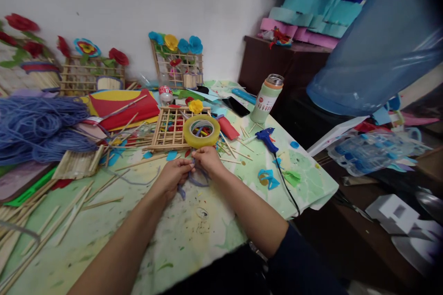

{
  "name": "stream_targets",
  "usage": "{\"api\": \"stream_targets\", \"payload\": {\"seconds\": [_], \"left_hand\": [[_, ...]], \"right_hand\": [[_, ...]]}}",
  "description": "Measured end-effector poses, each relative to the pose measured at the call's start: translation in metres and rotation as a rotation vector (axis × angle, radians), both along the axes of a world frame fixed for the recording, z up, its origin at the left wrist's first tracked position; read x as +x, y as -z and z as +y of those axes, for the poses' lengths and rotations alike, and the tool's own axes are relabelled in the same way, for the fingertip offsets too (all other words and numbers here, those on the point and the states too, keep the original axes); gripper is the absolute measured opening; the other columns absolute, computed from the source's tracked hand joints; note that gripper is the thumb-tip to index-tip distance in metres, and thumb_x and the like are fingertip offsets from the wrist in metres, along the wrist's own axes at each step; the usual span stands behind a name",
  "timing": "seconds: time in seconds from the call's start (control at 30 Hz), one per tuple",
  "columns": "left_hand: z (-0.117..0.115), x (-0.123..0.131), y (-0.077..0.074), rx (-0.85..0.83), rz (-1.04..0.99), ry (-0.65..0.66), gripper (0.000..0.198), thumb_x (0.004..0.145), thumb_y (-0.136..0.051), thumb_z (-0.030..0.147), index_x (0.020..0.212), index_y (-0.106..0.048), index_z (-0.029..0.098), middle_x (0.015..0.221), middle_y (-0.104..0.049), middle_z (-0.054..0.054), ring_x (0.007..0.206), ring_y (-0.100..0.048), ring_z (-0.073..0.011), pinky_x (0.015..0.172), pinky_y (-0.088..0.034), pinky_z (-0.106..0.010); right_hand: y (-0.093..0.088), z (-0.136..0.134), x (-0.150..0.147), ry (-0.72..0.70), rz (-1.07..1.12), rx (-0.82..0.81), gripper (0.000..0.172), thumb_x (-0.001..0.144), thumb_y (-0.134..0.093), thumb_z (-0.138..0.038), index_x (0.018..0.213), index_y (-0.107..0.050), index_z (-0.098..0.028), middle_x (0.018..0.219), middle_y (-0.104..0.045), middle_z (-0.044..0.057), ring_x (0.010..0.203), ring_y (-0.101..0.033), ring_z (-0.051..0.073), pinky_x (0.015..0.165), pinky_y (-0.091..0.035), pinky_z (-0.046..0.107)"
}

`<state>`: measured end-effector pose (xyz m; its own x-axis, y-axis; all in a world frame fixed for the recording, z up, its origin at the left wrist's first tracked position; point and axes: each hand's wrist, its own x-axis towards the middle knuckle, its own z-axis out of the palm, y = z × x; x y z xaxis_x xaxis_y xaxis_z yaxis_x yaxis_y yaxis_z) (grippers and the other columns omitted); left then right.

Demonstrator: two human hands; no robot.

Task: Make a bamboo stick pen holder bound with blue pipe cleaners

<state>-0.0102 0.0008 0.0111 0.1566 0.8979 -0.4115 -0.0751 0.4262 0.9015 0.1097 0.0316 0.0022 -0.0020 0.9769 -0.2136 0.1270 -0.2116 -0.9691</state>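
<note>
One bluish cord point(200, 184) at fingertips of left hand point(175, 175) and right hand point(208, 160)

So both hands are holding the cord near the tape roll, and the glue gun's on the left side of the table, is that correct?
Not quite: the glue gun lies on the right side of the table, as the head view shows. The left hand and right hand are indeed holding the cord near the tape roll.

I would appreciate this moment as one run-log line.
left hand: pinching blue strand | right hand: pinching same strand | tape roll: just beyond hands | glue gun: on table
</note>
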Motion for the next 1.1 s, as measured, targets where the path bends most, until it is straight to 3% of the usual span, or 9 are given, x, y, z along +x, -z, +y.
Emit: {"api": "stream_targets", "payload": {"seconds": [0.1,0.2,0.37,0.6,0.73,0.93,1.1], "left_hand": [[0.002,0.000,0.001,-0.029,-0.005,-0.004,0.025,0.055,-0.072,0.028,0.067,-0.056,0.013,0.053,-0.053,0.002,0.033,-0.024,0.0001,0.035,-0.009,-0.016],[0.004,0.000,0.003,-0.035,-0.015,-0.027,0.022,0.056,-0.070,0.026,0.065,-0.055,0.013,0.050,-0.050,0.003,0.033,-0.023,-0.0001,0.035,-0.009,-0.016],[0.002,0.002,0.002,-0.019,0.017,-0.025,0.019,0.062,-0.065,0.028,0.058,-0.053,0.013,0.038,-0.032,0.009,0.032,-0.021,-0.0016,0.036,-0.010,-0.016],[0.000,0.004,0.001,0.029,0.071,0.012,0.020,0.065,-0.065,0.029,0.060,-0.053,0.014,0.042,-0.039,0.006,0.032,-0.023,-0.0020,0.035,-0.010,-0.017],[-0.001,0.006,0.001,0.019,0.096,-0.005,0.017,0.066,-0.064,0.026,0.061,-0.053,0.014,0.044,-0.042,0.006,0.031,-0.024,-0.0020,0.035,-0.010,-0.017],[0.001,0.005,0.004,0.034,0.091,0.004,0.018,0.066,-0.064,0.026,0.058,-0.053,0.014,0.040,-0.037,0.007,0.031,-0.023,-0.0020,0.035,-0.010,-0.018],[0.000,0.004,0.004,0.032,0.072,0.018,0.017,0.065,-0.064,0.025,0.060,-0.054,0.013,0.043,-0.042,0.006,0.031,-0.023,-0.0015,0.035,-0.009,-0.017]], "right_hand": [[0.001,0.001,0.002,-0.009,-0.020,0.011,0.022,0.077,-0.056,-0.024,0.057,-0.057,-0.014,0.042,-0.043,-0.006,0.039,-0.035,0.006,0.045,-0.030,0.019],[-0.002,0.000,0.005,-0.105,-0.041,0.003,0.025,0.077,-0.055,-0.023,0.053,-0.054,-0.014,0.043,-0.044,-0.006,0.040,-0.035,0.005,0.045,-0.028,0.019],[0.002,-0.001,0.007,-0.159,-0.109,0.046,0.016,0.071,-0.059,-0.018,0.055,-0.056,-0.014,0.046,-0.048,-0.006,0.043,-0.036,0.005,0.045,-0.026,0.019],[0.008,0.001,0.004,-0.008,-0.034,0.055,0.020,0.072,-0.057,-0.022,0.053,-0.053,-0.015,0.045,-0.046,-0.006,0.043,-0.037,0.006,0.046,-0.029,0.020],[0.005,0.001,0.007,-0.014,-0.018,0.019,0.027,0.076,-0.052,-0.024,0.050,-0.050,-0.016,0.041,-0.042,-0.005,0.040,-0.036,0.006,0.044,-0.027,0.020],[0.004,0.000,0.007,-0.055,-0.052,0.031,0.016,0.069,-0.051,-0.016,0.053,-0.053,-0.016,0.041,-0.043,-0.006,0.038,-0.036,0.005,0.044,-0.026,0.019],[0.005,0.003,0.005,-0.044,-0.024,0.002,0.022,0.070,-0.049,-0.019,0.048,-0.049,-0.017,0.038,-0.041,-0.005,0.037,-0.036,0.007,0.042,-0.025,0.020]]}}
